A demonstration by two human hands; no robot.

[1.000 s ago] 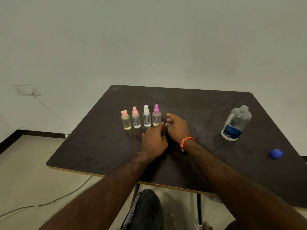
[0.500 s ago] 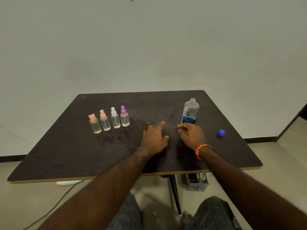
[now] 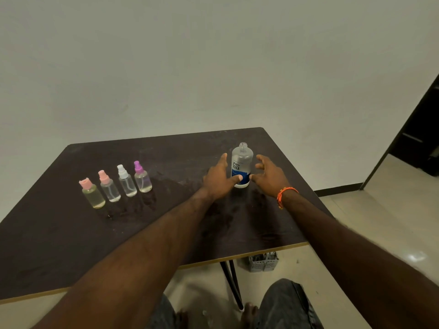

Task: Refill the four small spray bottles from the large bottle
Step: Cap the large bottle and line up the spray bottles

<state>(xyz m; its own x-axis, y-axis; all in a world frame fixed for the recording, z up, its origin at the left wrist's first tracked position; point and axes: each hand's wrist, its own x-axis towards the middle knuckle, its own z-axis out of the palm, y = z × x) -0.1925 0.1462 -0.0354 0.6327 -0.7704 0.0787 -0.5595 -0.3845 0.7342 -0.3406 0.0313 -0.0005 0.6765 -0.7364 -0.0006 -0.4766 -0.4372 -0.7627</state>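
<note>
The large clear bottle [image 3: 241, 165] with a blue label stands uncapped on the dark table [image 3: 71, 233], right of centre. My left hand [image 3: 219, 179] is open just left of it, thumb tip against the label's lower edge. My right hand [image 3: 269, 176] is open just right of the bottle, fingers spread and not touching it. Four small spray bottles stand in a row at the left: a yellowish one with a pink flip cap [image 3: 92, 194], a clear one with a pink sprayer [image 3: 108, 186], a white-topped one [image 3: 126, 182] and a purple-topped one [image 3: 142, 178].
The table's right edge runs close behind my right wrist, which wears an orange band [image 3: 283, 194]. A grey basket [image 3: 262, 261] sits on the floor under the table by its black leg [image 3: 234, 286]. A dark doorway [image 3: 418, 138] opens at the far right.
Both hands have lifted off the table and moved forward to either side of the large bottle. The view has swung right, and the blue cap is out of sight behind my right hand.
</note>
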